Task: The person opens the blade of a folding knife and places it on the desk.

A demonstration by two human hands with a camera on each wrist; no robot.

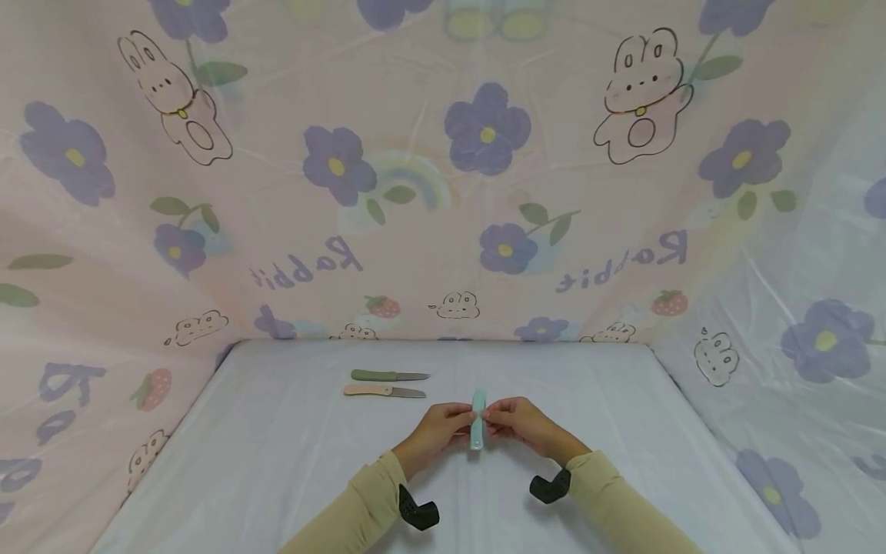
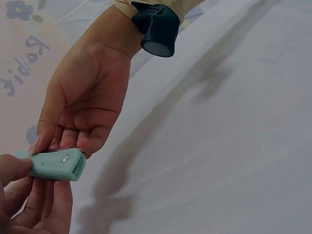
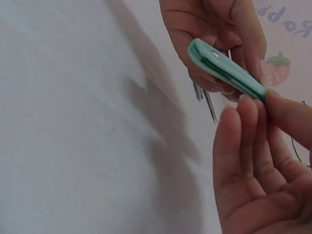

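Note:
A mint-green folding knife [image 1: 477, 437] stands out in front of me over the white table, held between both hands. My left hand [image 1: 434, 432] pinches its handle from the left with thumb and fingertips. From the other side, my right hand [image 1: 527, 428] also pinches it, the thumb near the handle's middle. In the left wrist view a rivet and the slotted end of the handle [image 2: 57, 165] face the camera. A thin dark metal edge shows beside the right fingertips there. How far the blade is out is hidden by the fingers.
Left of the hands, farther back, lie a green-handled knife [image 1: 374, 375] and a beige-handled knife [image 1: 367, 390], blades pointing right. A white cloth [image 1: 277, 477] covers the table. Printed curtains [image 1: 415, 100] stand at the back and both sides.

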